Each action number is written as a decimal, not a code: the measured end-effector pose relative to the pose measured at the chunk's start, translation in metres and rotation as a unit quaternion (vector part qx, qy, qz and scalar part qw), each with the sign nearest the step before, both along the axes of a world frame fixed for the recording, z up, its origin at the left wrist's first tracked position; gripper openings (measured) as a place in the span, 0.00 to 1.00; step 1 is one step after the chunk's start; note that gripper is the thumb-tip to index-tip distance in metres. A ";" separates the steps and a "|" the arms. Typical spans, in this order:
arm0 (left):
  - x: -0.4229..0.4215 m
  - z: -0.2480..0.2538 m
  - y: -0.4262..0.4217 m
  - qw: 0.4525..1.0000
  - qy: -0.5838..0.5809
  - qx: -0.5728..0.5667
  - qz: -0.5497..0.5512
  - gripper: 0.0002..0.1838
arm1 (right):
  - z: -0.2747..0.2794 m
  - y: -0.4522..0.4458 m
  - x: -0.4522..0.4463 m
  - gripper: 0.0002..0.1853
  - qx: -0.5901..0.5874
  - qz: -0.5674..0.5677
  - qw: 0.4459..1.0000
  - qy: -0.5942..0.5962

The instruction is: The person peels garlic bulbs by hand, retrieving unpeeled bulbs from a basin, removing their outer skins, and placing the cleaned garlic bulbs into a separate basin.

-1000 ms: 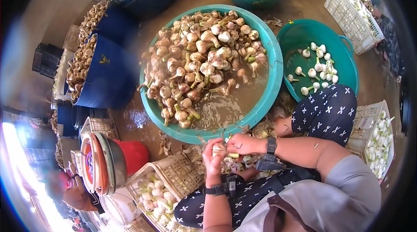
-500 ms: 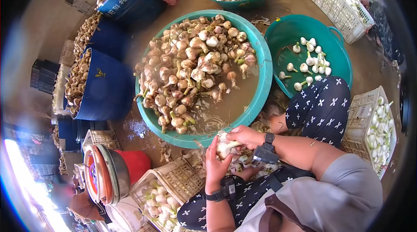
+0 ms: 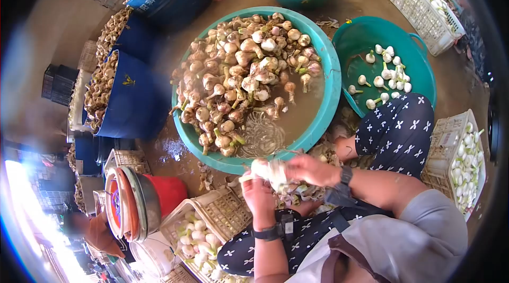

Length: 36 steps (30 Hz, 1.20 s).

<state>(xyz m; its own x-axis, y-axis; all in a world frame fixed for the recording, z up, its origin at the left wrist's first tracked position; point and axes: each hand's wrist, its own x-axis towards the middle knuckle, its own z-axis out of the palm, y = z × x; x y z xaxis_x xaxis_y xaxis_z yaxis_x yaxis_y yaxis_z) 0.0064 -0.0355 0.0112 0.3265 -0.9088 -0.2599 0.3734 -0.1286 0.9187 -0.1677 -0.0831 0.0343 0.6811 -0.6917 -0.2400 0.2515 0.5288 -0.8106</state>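
My left hand (image 3: 259, 195) is closed round a garlic bulb (image 3: 260, 168), its stem pointing left, over the near rim of the big turquoise tub (image 3: 331, 92). Close on its right is my right hand (image 3: 314, 170), smeared by motion, with the fingers pinched on a pale, blurred piece of garlic skin (image 3: 277, 173) beside the bulb. Unpeeled brownish garlic (image 3: 233, 71) is heaped in the tub, with murky water (image 3: 297, 118) showing at its right and near side. Loose peelings (image 3: 297, 193) lie below my hands.
A green basin (image 3: 424, 79) at the right holds several white peeled bulbs. Crates of white garlic stand at the lower left (image 3: 228, 206) and right (image 3: 440, 140). Blue barrels (image 3: 132, 97) full of garlic line the left, near a red bucket (image 3: 167, 198). A person (image 3: 101, 235) is at far lower left.
My hands have drawn a little apart, and the bulb in my left hand has turned, its stem now to the left. Rings have appeared on the tub's water. The view has shifted slightly.
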 end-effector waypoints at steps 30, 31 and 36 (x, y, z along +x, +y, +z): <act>-0.024 0.035 0.007 0.926 0.365 0.083 0.047 0.15 | 0.020 -0.002 -0.036 0.18 -0.487 -0.011 0.838 0.246; -0.026 0.035 0.007 0.922 0.387 0.003 0.003 0.16 | 0.027 0.001 -0.029 0.19 -0.426 0.011 0.867 0.259; -0.027 0.029 0.006 0.917 0.397 -0.014 0.012 0.14 | 0.027 0.015 -0.013 0.13 -0.607 0.041 0.781 0.139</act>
<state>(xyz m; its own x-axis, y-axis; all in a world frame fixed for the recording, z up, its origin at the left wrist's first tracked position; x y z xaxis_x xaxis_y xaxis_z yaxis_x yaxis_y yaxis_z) -0.0210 -0.0291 0.0402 0.0644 -0.9136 -0.4014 0.9293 -0.0917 0.3577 -0.1805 -0.0681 0.0615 0.7730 -0.4821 0.4124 -0.0186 -0.6670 -0.7448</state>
